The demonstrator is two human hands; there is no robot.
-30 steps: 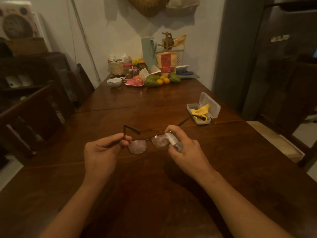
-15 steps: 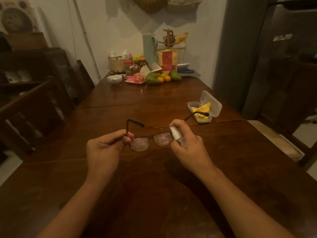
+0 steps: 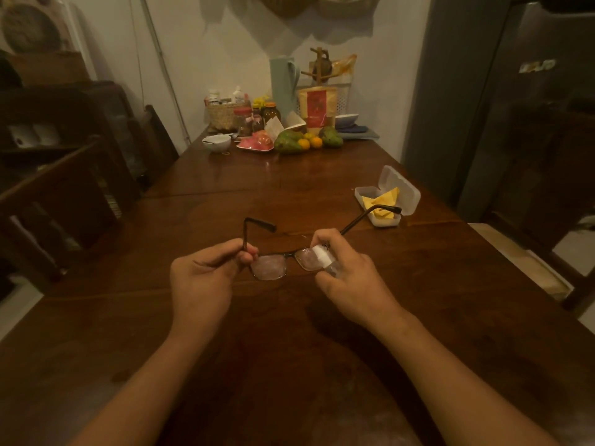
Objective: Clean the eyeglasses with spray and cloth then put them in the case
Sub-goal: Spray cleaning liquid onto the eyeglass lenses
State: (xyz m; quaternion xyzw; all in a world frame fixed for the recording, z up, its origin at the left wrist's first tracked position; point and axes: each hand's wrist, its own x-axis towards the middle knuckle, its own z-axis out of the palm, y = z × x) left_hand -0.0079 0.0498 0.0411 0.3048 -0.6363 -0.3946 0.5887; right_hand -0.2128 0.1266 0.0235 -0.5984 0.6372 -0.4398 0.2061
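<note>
Nudged closer to eyeglasses (image 3: 269, 267): spray bottle (image 3: 329, 264), gripped by right hand (image 3: 352, 286); left hand (image 3: 203, 278) pinches eyeglasses temple.

Forearms outstretched; left hand (image 3: 201, 278) and right hand (image 3: 351, 284) close together, fingers (image 3: 222, 251) curled.

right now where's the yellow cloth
In the head view the cloth lies inside the open case on the table's right side, beyond the right hand; one arm tip of the glasses crosses in front of it.
</note>
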